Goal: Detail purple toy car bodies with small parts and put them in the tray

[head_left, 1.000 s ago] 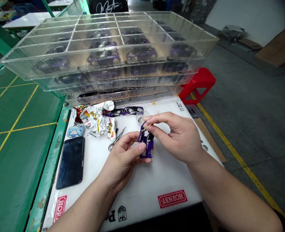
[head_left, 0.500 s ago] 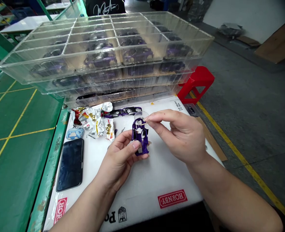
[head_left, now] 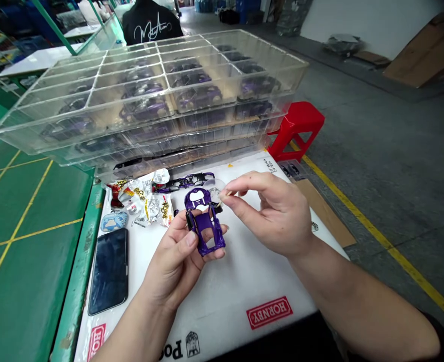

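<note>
A purple toy car body (head_left: 206,226) is gripped along its left side by my left hand (head_left: 182,256), thumb on the near edge and fingers underneath. My right hand (head_left: 270,213) pinches a thin pale stick (head_left: 219,202) between thumb and forefinger, mostly hidden by the fingers. Its tip is by the right side of the car body; whether it touches I cannot tell. Behind the hands, a round clear lid or dish (head_left: 215,190) lies on the white covered surface (head_left: 244,281). Just past it are more purple and black car body parts (head_left: 187,182).
Stacked clear compartment trays (head_left: 150,108) with purple car bodies stand at the back. On the left lie a phone (head_left: 109,271), a blue patterned case (head_left: 114,221) and crumpled snack wrappers (head_left: 142,196). A red stool (head_left: 299,128) stands behind on the right; a person's back (head_left: 152,22) shows beyond.
The car body has turned in my left hand, showing more of its broad face, and shifted slightly left and down. The stick has moved from its far end to its right side.
</note>
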Tool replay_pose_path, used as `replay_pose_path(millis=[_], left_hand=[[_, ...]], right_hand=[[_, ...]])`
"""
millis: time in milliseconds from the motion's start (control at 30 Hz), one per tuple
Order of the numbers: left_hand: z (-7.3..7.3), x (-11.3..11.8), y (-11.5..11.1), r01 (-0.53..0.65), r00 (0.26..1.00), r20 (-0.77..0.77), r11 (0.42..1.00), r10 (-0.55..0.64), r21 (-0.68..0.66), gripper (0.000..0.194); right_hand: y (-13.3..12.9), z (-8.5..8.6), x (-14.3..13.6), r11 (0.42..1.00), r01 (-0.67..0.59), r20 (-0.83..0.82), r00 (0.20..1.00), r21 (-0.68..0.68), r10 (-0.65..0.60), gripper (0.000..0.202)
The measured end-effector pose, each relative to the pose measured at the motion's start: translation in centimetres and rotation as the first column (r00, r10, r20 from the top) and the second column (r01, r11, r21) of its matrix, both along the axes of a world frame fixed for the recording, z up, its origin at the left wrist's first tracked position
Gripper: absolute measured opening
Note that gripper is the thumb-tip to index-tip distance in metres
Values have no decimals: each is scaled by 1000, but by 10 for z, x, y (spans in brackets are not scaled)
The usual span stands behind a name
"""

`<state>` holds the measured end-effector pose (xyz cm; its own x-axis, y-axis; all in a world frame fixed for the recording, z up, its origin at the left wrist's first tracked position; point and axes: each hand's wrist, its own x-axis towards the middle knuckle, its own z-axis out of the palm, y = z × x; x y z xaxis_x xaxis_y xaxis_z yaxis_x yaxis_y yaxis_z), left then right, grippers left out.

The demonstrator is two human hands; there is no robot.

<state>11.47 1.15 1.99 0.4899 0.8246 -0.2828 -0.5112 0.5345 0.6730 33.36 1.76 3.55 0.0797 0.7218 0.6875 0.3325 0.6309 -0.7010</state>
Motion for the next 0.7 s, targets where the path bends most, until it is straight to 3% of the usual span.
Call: replay_pose_path(millis=[233,700], left_hand=[[3,1,-1,6,997,-80,1000,-7,-22,49],[7,2,-3,21,995,-92,999,-24,-33,48]], right_hand=[[1,3,1,1000,-16,3,1000,22,16,15],[4,5,3,998,-15,68,998,59,11,14]])
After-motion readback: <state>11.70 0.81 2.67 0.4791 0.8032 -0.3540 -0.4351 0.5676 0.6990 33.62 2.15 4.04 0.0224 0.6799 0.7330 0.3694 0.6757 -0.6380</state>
